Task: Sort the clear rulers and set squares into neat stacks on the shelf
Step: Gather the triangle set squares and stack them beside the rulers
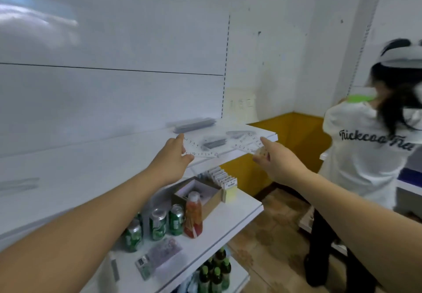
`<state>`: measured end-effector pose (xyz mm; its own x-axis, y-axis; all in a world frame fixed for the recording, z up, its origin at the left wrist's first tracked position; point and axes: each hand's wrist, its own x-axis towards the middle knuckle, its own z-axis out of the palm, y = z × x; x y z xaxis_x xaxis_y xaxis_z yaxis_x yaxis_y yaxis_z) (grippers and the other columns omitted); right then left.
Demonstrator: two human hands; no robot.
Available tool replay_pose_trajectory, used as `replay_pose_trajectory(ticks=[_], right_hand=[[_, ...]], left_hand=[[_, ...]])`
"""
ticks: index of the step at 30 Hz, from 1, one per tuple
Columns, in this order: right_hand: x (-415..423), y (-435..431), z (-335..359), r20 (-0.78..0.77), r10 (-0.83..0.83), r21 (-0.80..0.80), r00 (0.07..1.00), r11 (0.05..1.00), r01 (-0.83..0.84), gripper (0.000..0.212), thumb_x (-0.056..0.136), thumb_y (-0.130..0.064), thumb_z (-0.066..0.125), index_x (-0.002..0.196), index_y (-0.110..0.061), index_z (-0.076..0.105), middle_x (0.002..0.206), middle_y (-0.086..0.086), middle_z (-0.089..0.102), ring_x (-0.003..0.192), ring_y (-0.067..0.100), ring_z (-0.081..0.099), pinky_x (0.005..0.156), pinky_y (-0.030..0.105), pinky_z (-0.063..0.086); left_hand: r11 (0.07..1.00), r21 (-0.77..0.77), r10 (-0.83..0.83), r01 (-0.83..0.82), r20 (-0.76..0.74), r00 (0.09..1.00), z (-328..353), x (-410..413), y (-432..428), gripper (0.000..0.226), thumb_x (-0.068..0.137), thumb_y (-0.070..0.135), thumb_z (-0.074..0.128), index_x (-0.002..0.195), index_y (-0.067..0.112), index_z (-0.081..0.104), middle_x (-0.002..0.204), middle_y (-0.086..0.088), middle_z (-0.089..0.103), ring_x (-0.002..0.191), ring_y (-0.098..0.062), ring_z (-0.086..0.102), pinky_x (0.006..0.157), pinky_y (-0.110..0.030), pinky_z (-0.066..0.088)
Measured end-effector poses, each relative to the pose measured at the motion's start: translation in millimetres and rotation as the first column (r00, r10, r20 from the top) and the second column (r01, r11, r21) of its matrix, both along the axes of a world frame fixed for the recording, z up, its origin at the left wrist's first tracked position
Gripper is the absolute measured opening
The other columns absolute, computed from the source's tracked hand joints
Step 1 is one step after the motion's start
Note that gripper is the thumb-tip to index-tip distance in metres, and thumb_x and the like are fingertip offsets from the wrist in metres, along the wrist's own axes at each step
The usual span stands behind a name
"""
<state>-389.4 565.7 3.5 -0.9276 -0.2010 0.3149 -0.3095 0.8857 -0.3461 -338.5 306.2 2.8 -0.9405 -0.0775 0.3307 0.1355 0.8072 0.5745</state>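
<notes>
Pinching a clear set square (201, 150) in your left grip (173, 158) and a second set square (247, 145) in your right grip (274, 158), both over the shelf (137, 148) edge, you risk one slipping off, or knocking the stack (214, 143) just beyond crooked.

Lower shelves stocked with drinks and stationery, a second person at the right

On the lower shelf (242, 209) stand three green cans (157, 224) in a loose group, with a red bottle (193, 215) just beside them and an open cardboard box (213, 198) behind it. A row of white packets (222, 175) stands upright beyond the box, ending at a pale yellow block (229, 194). A flat patterned packet (159, 256) lies near the front edge. Dark bottles with green caps (214, 272) crowd the shelf below. At right, a person (365, 155) in a white lettered shirt and dark trousers stands on the patterned floor (274, 235), back turned, near a yellow wall band (285, 132).
</notes>
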Motion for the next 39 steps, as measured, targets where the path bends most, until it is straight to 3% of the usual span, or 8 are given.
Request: replay_pose_trajectory(ticks=[2, 7, 11, 15, 19, 26, 30, 39], right_hand=[[-8.6, 32.4, -1.7, 0.002, -0.030, -0.011, 1.000, 0.999, 0.030, 0.065, 0.096, -0.044, 0.048, 0.150, -0.020, 0.020, 0.144, 0.005, 0.045, 0.122, 0.024, 0.051, 0.094, 0.035, 0.049], [-39.2, 75.7, -1.7, 0.000, -0.039, -0.041, 0.999, 0.998, 0.039, 0.061, 0.094, -0.042, 0.052, 0.146, -0.021, 0.028, 0.132, 0.003, 0.054, 0.101, 0.017, 0.060, 0.080, 0.034, 0.056], [-81.0, 82.2, -5.4, 0.013, -0.001, -0.064, 1.000, 0.998, 0.001, 0.061, 0.094, -0.042, 0.051, 0.146, -0.020, 0.029, 0.134, 0.002, 0.053, 0.111, 0.019, 0.056, 0.087, 0.034, 0.053], [-136.7, 71.3, -10.0, 0.041, 0.021, -0.039, 0.999, 0.999, -0.020, 0.060, 0.095, -0.042, 0.049, 0.147, -0.022, 0.027, 0.109, -0.003, 0.057, 0.094, 0.015, 0.057, 0.077, 0.029, 0.052], [-195.5, 56.3, -13.1, 0.041, 0.051, 0.066, 0.998, 0.996, -0.054, 0.059, 0.096, -0.047, 0.044, 0.147, -0.025, 0.026, 0.138, 0.001, 0.050, 0.119, 0.021, 0.053, 0.099, 0.043, 0.047], [-271.5, 27.5, -13.9, 0.107, 0.235, 0.081, 0.966, 0.966, -0.244, 0.057, 0.095, -0.042, 0.048, 0.146, -0.024, 0.031, 0.145, 0.002, 0.043, 0.130, 0.025, 0.042, 0.108, 0.044, 0.037], [-310.6, 17.0, -14.3, 0.152, 0.336, 0.106, 0.929, 0.929, -0.353, 0.054, 0.094, -0.041, 0.048, 0.145, -0.026, 0.034, 0.150, 0.001, 0.036, 0.135, 0.024, 0.035, 0.112, 0.042, 0.030], [-359.8, 9.7, -17.9, 0.287, 0.525, 0.170, 0.801, 0.795, -0.582, 0.056, 0.096, -0.042, 0.042, 0.147, -0.025, 0.029, 0.153, 0.004, 0.030, 0.139, 0.025, 0.029, 0.114, 0.041, 0.025]], left_hand=[[1.000, -0.008, -0.014, 0.013, -0.009, 1.000, -1.8, -18.1, 29.2, 0.061, 0.096, 0.027, 0.049, 0.147, 0.011, 0.020, 0.113, -0.004, 0.040, 0.096, -0.018, 0.046, 0.085, -0.026, 0.035], [0.998, -0.049, -0.029, 0.030, 0.016, 0.999, -5.8, -61.0, 69.3, 0.064, 0.096, 0.031, 0.047, 0.148, 0.011, 0.016, 0.118, -0.009, 0.043, 0.093, -0.018, 0.046, 0.084, -0.029, 0.039], [0.997, -0.073, -0.007, 0.010, 0.048, 0.999, -6.8, -96.1, 73.7, 0.056, 0.096, 0.031, 0.047, 0.141, 0.005, 0.026, 0.118, -0.018, 0.047, 0.085, -0.022, 0.047, 0.074, -0.028, 0.037], [0.989, -0.143, 0.052, -0.038, 0.097, 0.994, -8.8, -134.0, 60.9, 0.056, 0.097, 0.035, 0.044, 0.139, 0.002, 0.029, 0.125, -0.021, 0.047, 0.095, -0.026, 0.051, 0.077, -0.033, 0.039], [0.983, -0.166, 0.105, -0.083, 0.132, 0.986, -9.4, -170.4, 43.4, 0.057, 0.097, 0.037, 0.043, 0.140, 0.002, 0.030, 0.129, -0.022, 0.048, 0.108, -0.032, 0.052, 0.085, -0.036, 0.041], [0.975, -0.161, 0.166, -0.151, 0.088, 0.982, -12.6, -199.2, 33.2, 0.021, 0.097, 0.031, 0.045, 0.110, 0.014, 0.047, 0.089, -0.002, 0.044, 0.071, -0.013, 0.045, 0.057, -0.022, 0.031], [0.961, -0.185, 0.227, -0.206, 0.099, 0.969, -17.4, -204.3, 33.8, 0.053, 0.098, 0.035, 0.042, 0.142, 0.008, 0.030, 0.094, 0.001, 0.043, 0.072, -0.005, 0.043, 0.064, -0.024, 0.033], [0.911, -0.162, 0.406, -0.379, 0.191, 0.894, -25.1, -198.7, 55.7, 0.061, 0.099, 0.040, 0.033, 0.152, 0.020, 0.008, 0.131, -0.003, 0.039, 0.111, -0.017, 0.045, 0.099, -0.029, 0.036]])
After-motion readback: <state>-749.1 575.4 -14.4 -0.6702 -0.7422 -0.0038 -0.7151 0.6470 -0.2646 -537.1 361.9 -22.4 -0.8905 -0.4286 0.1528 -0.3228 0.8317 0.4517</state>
